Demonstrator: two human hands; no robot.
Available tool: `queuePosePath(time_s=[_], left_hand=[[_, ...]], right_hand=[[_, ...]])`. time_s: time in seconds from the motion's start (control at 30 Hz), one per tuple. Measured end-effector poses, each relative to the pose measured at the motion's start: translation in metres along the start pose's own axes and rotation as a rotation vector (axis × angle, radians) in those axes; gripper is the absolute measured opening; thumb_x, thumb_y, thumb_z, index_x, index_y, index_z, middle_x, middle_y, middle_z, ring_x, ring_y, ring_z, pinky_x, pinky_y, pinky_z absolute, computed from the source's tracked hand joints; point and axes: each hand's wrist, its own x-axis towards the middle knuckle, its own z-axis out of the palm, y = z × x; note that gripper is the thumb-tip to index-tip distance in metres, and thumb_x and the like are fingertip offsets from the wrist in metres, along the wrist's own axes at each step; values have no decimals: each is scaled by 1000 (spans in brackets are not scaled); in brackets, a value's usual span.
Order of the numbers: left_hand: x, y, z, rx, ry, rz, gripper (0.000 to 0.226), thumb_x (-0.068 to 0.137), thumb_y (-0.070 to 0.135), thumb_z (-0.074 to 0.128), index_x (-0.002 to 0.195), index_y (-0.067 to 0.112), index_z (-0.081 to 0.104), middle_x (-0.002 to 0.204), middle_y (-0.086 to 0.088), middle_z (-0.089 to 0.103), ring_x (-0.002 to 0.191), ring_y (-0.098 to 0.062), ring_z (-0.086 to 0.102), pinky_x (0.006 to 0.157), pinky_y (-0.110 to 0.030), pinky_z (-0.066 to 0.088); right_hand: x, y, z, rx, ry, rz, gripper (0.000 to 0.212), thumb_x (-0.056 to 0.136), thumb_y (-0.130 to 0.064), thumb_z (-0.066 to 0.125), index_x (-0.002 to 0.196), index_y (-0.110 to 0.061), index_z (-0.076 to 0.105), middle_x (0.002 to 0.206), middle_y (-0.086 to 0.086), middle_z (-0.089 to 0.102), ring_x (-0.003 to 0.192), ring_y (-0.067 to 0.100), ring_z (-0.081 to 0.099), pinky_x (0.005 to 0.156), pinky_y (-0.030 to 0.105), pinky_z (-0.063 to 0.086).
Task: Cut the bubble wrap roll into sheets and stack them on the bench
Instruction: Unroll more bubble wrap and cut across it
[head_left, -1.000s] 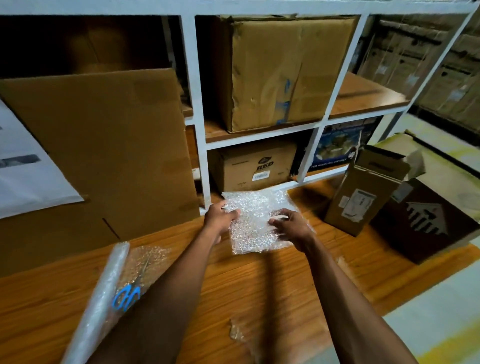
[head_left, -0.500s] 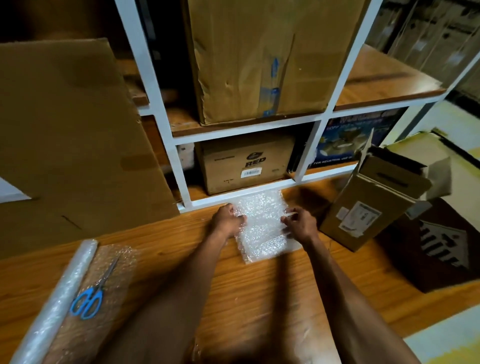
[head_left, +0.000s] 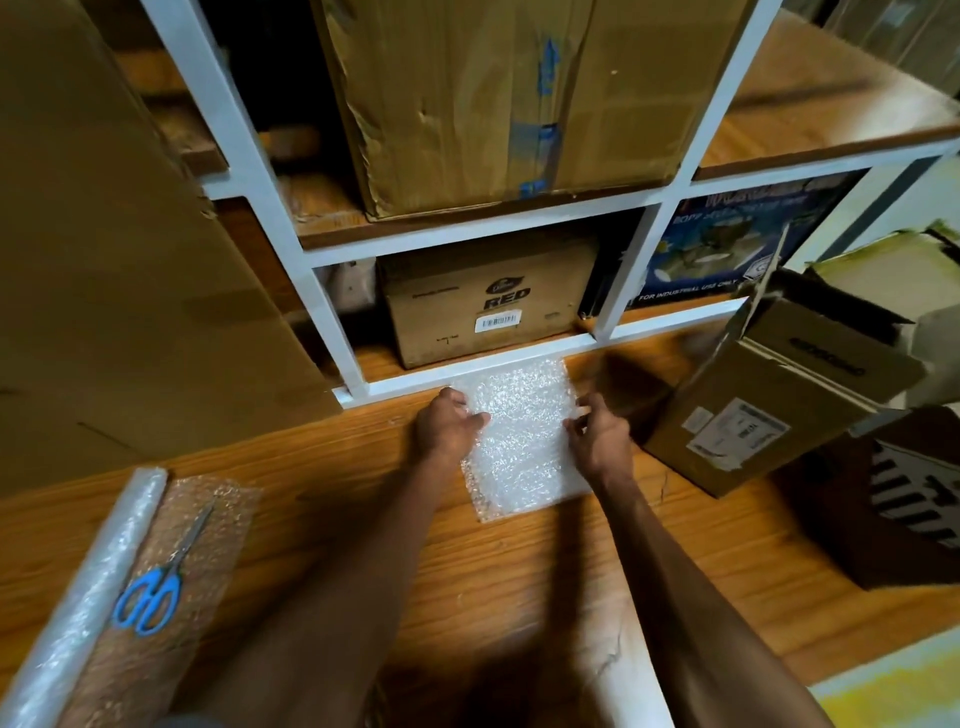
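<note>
A cut stack of bubble wrap sheets (head_left: 522, 436) lies flat on the wooden bench (head_left: 519, 571), its far edge touching the white shelf frame (head_left: 467, 376) that runs along the bench's back edge. The left hand (head_left: 447, 426) rests on the stack's left edge with fingers curled and the thumb lying over the sheet; the right hand (head_left: 597, 434) sits at the right edge, its fingertips pinching the margin of the sheets. At the bench's near left corner the bubble wrap roll (head_left: 78, 597) lies at a slant, with a loose length unrolled beside it, and blue-handled scissors (head_left: 156, 582) lie closed on that unrolled length. Toward the bench's right edge an opened cardboard box (head_left: 769, 405) leans tilted, near the right hand but apart from it. Behind the stack, in the lower shelf bay, stands a small carton marked RED (head_left: 488, 301), with a larger taped carton (head_left: 498, 93) on the shelf above. A big cardboard panel (head_left: 114, 249) leans against the shelving at the left.
</note>
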Motion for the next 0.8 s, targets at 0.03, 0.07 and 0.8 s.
queuePosePath(time_s=[0.03, 0.07, 0.8], left_hand=[[-1, 1, 0, 5, 21, 11, 40, 85, 24, 85, 117, 18, 63, 101, 0, 70, 91, -20, 71, 67, -24, 56], [-3, 0, 1, 22, 52, 42, 43, 83, 27, 86, 117, 19, 61, 101, 1, 68, 94, -21, 69, 67, -24, 55], [0, -16, 2, 870, -115, 422, 64, 105, 60, 34, 162, 46, 8, 170, 5, -22, 157, -36, -5, 124, -58, 10]], right_hand=[[-2, -2, 1, -94, 41, -23, 34, 94, -18, 70, 124, -11, 55, 103, 14, 67, 90, 36, 64, 77, 38, 53], [-4, -4, 3, -208, 90, -67, 38, 93, -16, 70, 126, -9, 51, 110, 16, 62, 93, 37, 61, 77, 43, 53], [-31, -19, 50, -554, -193, -171, 75, 105, -62, 6, 166, -20, -7, 173, 6, -15, 160, 29, -12, 128, 54, -5]])
